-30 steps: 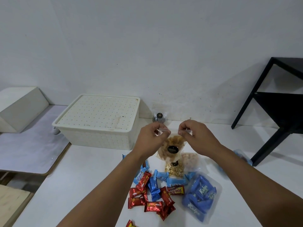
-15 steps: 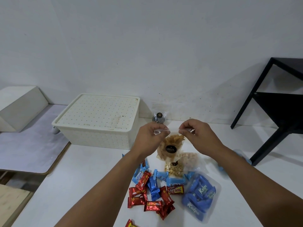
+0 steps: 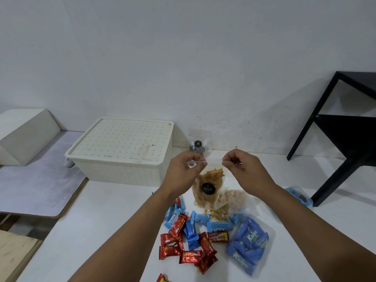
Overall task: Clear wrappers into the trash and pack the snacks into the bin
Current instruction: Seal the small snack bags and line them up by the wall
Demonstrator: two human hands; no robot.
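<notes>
Both hands are up over the counter (image 3: pixel 101 210), and between them hangs a clear snack bag (image 3: pixel 208 188) of orange-brown crisps with a round black label. The left hand (image 3: pixel 184 171) pinches one top corner, the right hand (image 3: pixel 242 169) pinches the other, fingers curled tight on the strip. The bag's top edge runs left to right between the two pinches, its long axis drops straight down from that edge, mouth up, and its bottom dangles just above the pile of pouches and sweets. The one relation that counts is the white bin (image 3: pixel 122 151), which sits to the left and a little farther off than the bag, its perforated lid on and flat. The left hand is plainly the nearer one to it. By my reading, the bag has to travel leftward, and that lid has to come off first, which likely means one hand letting go. Red and blue wrapped sweets (image 3: pixel 191 239) and a blue Kalpa pouch (image 3: pixel 249 247) lie close below the forearms.
</notes>
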